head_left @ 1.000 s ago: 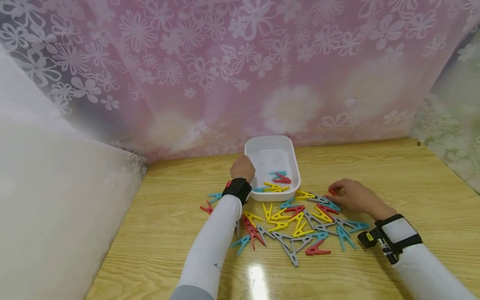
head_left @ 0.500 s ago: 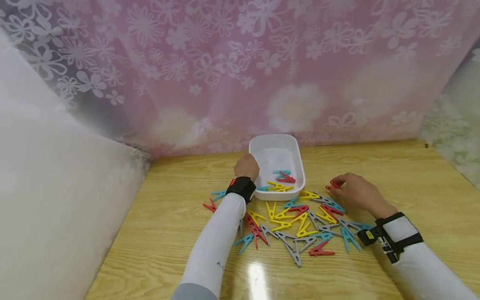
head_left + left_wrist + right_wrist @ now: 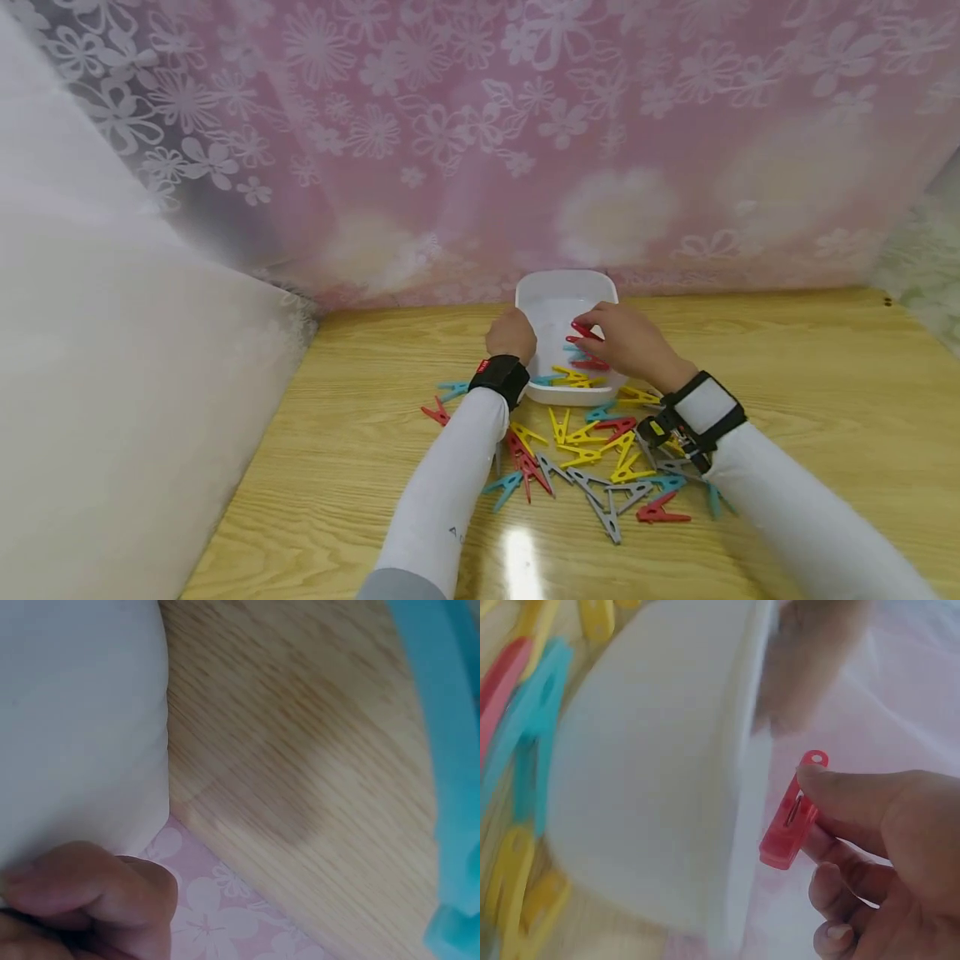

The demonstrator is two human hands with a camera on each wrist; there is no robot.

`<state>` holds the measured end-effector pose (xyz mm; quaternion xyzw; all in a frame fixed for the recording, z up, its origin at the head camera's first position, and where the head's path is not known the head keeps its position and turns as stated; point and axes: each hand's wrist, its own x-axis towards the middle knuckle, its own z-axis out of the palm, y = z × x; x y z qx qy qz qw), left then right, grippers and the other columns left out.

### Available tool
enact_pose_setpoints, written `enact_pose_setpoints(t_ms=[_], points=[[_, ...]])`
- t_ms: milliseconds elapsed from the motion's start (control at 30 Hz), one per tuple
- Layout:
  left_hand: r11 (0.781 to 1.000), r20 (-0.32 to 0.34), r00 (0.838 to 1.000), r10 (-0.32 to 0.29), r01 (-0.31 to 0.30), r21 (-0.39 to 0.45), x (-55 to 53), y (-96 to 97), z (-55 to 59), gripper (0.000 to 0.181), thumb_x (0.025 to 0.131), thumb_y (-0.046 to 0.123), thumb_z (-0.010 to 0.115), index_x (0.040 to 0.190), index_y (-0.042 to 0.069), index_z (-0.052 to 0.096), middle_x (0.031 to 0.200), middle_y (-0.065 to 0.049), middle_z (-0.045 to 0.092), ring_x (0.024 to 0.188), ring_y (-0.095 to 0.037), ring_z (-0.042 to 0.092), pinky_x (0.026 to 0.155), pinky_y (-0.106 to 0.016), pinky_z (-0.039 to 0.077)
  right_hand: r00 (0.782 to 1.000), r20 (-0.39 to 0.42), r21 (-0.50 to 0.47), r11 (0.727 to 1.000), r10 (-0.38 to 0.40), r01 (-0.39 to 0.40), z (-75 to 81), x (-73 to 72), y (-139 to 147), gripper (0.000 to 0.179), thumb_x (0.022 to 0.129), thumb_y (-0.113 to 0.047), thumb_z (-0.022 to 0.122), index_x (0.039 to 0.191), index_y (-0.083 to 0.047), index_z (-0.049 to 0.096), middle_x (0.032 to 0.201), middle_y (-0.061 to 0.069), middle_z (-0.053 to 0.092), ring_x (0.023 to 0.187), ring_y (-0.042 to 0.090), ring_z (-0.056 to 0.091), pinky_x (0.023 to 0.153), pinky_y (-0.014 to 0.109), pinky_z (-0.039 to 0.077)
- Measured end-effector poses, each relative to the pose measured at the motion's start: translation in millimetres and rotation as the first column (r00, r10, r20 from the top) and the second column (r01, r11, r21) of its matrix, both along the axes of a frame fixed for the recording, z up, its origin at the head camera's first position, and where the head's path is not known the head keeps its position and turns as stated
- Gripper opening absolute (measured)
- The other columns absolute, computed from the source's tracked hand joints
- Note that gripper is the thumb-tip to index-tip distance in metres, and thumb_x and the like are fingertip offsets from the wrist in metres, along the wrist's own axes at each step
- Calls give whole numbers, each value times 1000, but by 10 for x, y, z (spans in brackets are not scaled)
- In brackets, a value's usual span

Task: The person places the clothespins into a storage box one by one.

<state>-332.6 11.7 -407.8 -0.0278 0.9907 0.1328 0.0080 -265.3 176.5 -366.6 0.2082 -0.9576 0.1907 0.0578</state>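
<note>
A white plastic basin stands at the back of the table against the curtain. My left hand grips its left rim with curled fingers, which also show at the basin's edge in the left wrist view. Over the basin, my right hand pinches a red clothespin between thumb and fingers. Beneath it, inside the basin, lie several clothespins: yellow ones, blue ones and a red one.
In front of the basin, several loose clothespins in yellow, grey, blue and red are spread over the wooden table. A pink flowered curtain hangs behind, and a white sheet borders the left.
The right hand has lifted the red clothespin from beside the pile and carried it left to above the basin. The left hand stays on the rim. The head view has shifted slightly.
</note>
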Motion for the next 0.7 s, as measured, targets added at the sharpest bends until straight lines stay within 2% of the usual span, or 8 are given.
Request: enact_pose_setpoints(t_ms=[200,433,567,700], points=[[999,13,999,-37,37,-1,41,97,16,27,96,24,58,113,4,62,94,-8,66,81,-21,67,69,-35,56,999,49,23,1000,20,-21,-83,-39,-77,37,87,-18,71,117,3,65,107,17,64,98,33,60,86,47,48],[1000,20,1000,0,0,-3,14,64,17,28,95,25,61,114,4,61,94,-7,67,81,-20,67,69,-35,56,996,83,-89,996,12,-5,-81,25,91,36,91,-19,66,119,3,63,110,17,62,100,35,58,86,48,47],[1000,20,1000,-9,9,8,-12,22,-1,29,95,25,60,114,3,60,93,-8,67,79,-21,67,68,-35,56,995,98,-128,991,-13,26,-56,75,249,34,94,-21,62,120,2,62,110,16,62,85,28,56,75,42,48],[1000,18,1000,-21,20,20,-30,-25,-13,29,96,23,57,115,2,59,93,-9,67,79,-23,67,68,-35,56,995,87,-162,984,-57,71,-59,152,436,33,96,-23,59,119,1,63,109,16,63,72,22,49,61,36,41]])
